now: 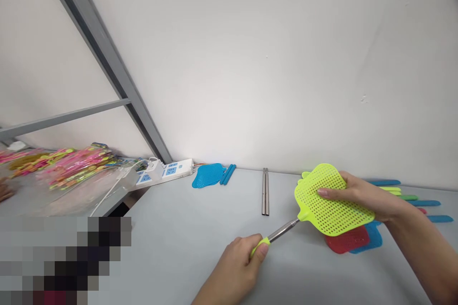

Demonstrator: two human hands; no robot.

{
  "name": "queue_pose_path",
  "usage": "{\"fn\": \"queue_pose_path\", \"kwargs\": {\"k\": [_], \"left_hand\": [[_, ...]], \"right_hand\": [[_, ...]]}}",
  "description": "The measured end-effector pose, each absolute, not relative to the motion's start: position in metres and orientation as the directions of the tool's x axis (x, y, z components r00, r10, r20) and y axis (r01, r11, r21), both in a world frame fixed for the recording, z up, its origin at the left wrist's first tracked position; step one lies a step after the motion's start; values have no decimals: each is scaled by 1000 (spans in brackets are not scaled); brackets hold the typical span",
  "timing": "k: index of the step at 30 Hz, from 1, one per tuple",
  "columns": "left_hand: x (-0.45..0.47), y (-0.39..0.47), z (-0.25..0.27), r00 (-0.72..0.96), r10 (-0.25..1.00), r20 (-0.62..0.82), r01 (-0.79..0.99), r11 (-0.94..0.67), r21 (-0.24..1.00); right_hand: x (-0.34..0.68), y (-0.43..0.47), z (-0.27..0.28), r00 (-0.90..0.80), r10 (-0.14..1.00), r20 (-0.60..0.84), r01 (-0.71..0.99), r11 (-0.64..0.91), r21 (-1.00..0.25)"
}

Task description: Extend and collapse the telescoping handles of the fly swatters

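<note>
The left hand [240,263] closes round the handle of a yellow-green fly swatter [327,207] while the right hand [358,196] pinches its mesh head, holding it above the right part of the grey tabletop [171,248]. Head and hand partly block the view of a red swatter head [348,240] and coloured handles [424,203] near the back edge. Along that edge lie two metal rods [265,193], then two blue handles [228,175] and a blue mesh head [208,175] towards the back left corner, beside a white power strip [175,169].
</note>
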State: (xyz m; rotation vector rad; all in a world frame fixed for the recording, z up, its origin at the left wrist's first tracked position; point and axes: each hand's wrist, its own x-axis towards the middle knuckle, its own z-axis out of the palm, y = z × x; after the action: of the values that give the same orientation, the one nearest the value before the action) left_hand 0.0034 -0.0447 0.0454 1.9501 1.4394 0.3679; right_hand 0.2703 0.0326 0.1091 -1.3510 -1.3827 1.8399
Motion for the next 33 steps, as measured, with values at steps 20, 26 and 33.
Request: {"fn": "queue_pose_path", "kwargs": {"k": [20,26,33], "left_hand": [[0,-37,36,284,959,9,941,-281,191],[1,-37,35,303,953,-13,899,-282,335],[4,-35,41,340,939,-56,801,-258,541]], "right_hand": [[256,41,71,-299,839,-454,182,-417,-891],[255,37,81,-383,818,-430,91,-430,-898],[262,35,95,-436,802,-408,85,-415,-906]]}}
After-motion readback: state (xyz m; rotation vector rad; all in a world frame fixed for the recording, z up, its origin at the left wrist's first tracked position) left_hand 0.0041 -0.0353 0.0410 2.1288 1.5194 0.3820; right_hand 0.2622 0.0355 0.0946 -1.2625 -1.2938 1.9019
